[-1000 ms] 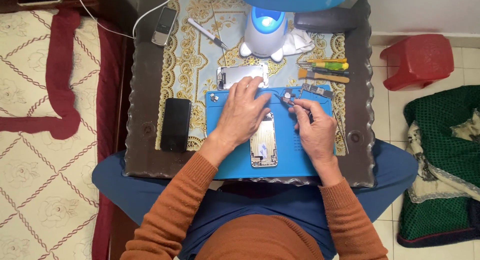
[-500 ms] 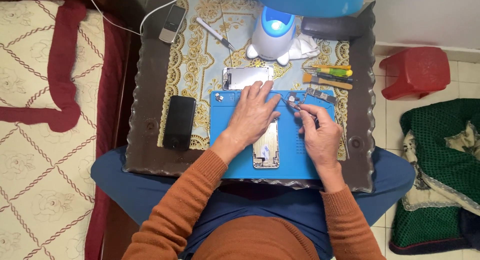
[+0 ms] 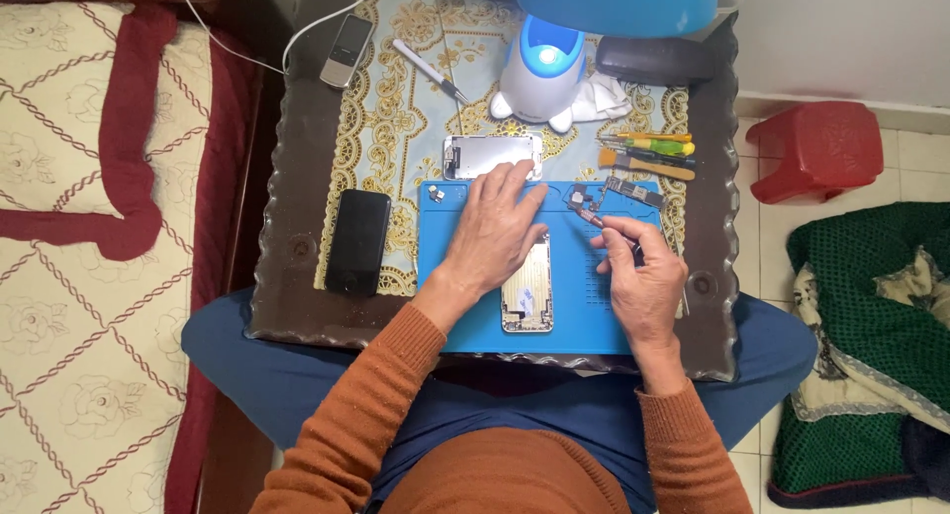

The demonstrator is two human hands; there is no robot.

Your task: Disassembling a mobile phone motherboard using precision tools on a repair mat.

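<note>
since a second ago the left hand (image 3: 500, 227) has slid toward the far edge of the blue mat (image 3: 465, 321), its fingers now spread flat and reaching up near the silver screen panel (image 3: 492, 155) that lies just beyond the mat; it earlier lay more over the phone shell. the right hand (image 3: 643, 277) has lifted a little and turned, bringing its tool toward the small parts at the far right of the mat.

the gold phone shell (image 3: 527, 291) lies open side up in the middle of the mat, between the two hands, its far end partly under the left palm, which seems to be steadying it so it does not shift. the left grip is wide, holding nothing. the right grip is narrow, pinched on a thin tool (image 3: 592, 217), likely tweezers, whose tip points at a small dark component by the circuit board (image 3: 636, 191); the pinch looks suited to lifting tiny pieces.

on the worktop (image 3: 297, 247), a black phone (image 3: 358, 240) lies face down left of the mat, kept apart from the work. screwdrivers and pry tools (image 3: 648, 153) lie in a row at the far right, within reach of the right hand. a white and blue lamp base (image 3: 539, 74) stands at the far side, lighting the mat. an old grey handset (image 3: 346, 51) lies at the far left with a white cable by it. a red stool (image 3: 816, 148) stands on the floor to the right.
</note>
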